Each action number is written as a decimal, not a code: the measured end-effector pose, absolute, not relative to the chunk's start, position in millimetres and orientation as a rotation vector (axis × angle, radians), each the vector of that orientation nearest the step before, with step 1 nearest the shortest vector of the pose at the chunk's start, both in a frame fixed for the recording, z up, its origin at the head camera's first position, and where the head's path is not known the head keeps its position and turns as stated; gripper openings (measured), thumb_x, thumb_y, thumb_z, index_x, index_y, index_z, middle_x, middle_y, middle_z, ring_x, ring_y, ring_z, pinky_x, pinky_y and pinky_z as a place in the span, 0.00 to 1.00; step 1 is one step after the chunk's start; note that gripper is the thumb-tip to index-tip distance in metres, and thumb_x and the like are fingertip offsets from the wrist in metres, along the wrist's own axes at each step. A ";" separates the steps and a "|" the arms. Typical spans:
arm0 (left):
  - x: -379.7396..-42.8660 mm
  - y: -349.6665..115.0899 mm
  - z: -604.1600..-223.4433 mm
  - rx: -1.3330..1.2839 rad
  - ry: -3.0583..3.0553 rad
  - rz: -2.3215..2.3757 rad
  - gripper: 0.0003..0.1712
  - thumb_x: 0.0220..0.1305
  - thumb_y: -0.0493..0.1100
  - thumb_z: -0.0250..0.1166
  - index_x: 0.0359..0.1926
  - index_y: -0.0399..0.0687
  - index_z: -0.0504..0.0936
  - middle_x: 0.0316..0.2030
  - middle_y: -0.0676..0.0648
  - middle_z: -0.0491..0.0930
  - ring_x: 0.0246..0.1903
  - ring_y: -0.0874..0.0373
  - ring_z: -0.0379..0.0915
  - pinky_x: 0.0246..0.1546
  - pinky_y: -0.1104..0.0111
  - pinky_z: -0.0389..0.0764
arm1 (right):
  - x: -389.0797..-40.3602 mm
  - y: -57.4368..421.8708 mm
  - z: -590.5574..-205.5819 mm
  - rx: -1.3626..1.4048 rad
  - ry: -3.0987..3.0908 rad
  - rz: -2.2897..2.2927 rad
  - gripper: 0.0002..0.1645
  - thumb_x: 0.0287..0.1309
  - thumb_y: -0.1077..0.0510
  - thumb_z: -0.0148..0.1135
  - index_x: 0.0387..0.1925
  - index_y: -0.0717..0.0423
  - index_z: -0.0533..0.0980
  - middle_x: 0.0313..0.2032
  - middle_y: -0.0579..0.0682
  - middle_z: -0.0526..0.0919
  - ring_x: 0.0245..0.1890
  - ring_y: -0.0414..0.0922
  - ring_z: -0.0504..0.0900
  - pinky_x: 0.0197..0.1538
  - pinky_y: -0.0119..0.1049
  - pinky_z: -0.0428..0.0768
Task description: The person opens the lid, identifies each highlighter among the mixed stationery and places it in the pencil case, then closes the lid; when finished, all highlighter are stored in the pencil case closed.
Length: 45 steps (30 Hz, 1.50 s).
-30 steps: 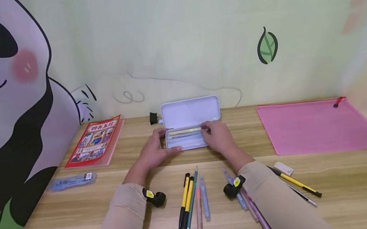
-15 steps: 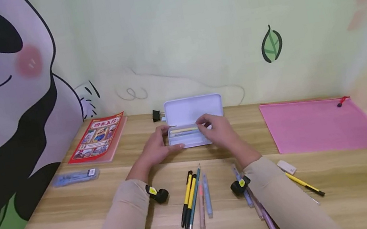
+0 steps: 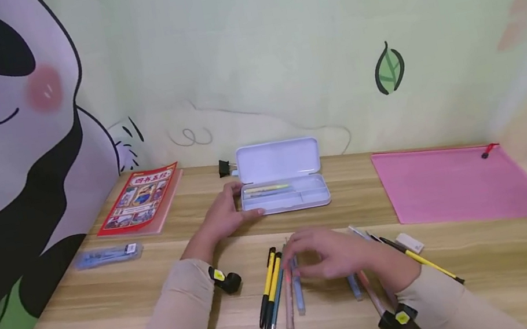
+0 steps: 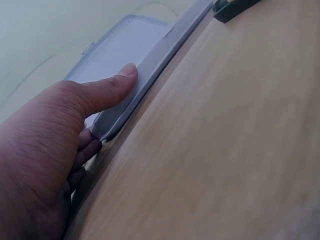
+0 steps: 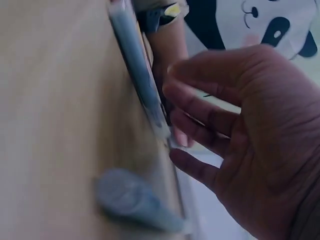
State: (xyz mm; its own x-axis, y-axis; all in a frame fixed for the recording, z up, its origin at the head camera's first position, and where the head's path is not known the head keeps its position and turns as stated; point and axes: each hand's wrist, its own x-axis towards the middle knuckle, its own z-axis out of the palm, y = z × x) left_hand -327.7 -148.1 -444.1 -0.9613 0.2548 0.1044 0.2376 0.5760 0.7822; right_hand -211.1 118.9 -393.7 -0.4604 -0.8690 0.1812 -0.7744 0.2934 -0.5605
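Red book [image 3: 138,201] far left on desk [image 3: 75,327], blue pack [image 3: 107,256] in front; left hand [image 3: 223,214] grips open pale pencil case [image 3: 279,167] at its left end, thumb on front edge. Pink pen [image 3: 289,307] and blue pen [image 3: 300,299] lie in front of it, right hand [image 3: 329,252] at their upper ends, fingers loosely curved, thumb apart, nothing held, contact unclear. White eraser [image 3: 411,243], pink pouch [image 3: 460,185] at right.

The left forearm [image 3: 176,318] points to one o'clock, and the left hand [image 3: 221,213] grips. The right forearm [image 3: 448,296] points to ten o'clock, the right hand [image 3: 334,252] loosely curved.
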 end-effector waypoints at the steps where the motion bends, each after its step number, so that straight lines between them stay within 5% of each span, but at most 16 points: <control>1: -327.4 -148.3 -444.8 0.427 2.771 1.369 0.60 0.45 0.65 0.79 0.72 0.47 0.60 0.64 0.44 0.69 0.63 0.47 0.66 0.69 0.50 0.61 | -209.8 120.2 -397.8 -1.561 2.393 -0.922 0.12 0.62 0.61 0.67 0.48 0.52 0.82 0.51 0.45 0.82 0.56 0.41 0.77 0.63 0.42 0.74; 20: -323.3 -147.2 -439.6 0.416 2.766 1.346 0.59 0.48 0.62 0.79 0.73 0.46 0.59 0.65 0.43 0.68 0.63 0.47 0.66 0.69 0.50 0.62 | -216.5 124.4 -426.1 -1.583 2.368 -0.992 0.12 0.56 0.63 0.64 0.40 0.45 0.84 0.46 0.38 0.80 0.51 0.38 0.73 0.58 0.39 0.73; 28: -324.7 -145.7 -440.5 0.414 2.771 1.344 0.60 0.47 0.63 0.78 0.73 0.45 0.58 0.66 0.42 0.67 0.65 0.46 0.64 0.70 0.49 0.61 | -216.7 125.6 -425.0 -1.560 2.326 -0.929 0.12 0.51 0.58 0.71 0.38 0.42 0.82 0.45 0.35 0.78 0.51 0.38 0.70 0.56 0.38 0.71; 45: -324.4 -145.4 -439.2 0.426 2.775 1.330 0.57 0.51 0.62 0.77 0.72 0.45 0.59 0.65 0.42 0.68 0.65 0.46 0.64 0.70 0.51 0.61 | -221.6 135.7 -421.4 -1.143 2.095 -1.280 0.08 0.65 0.55 0.67 0.45 0.48 0.84 0.45 0.44 0.85 0.49 0.44 0.78 0.56 0.39 0.76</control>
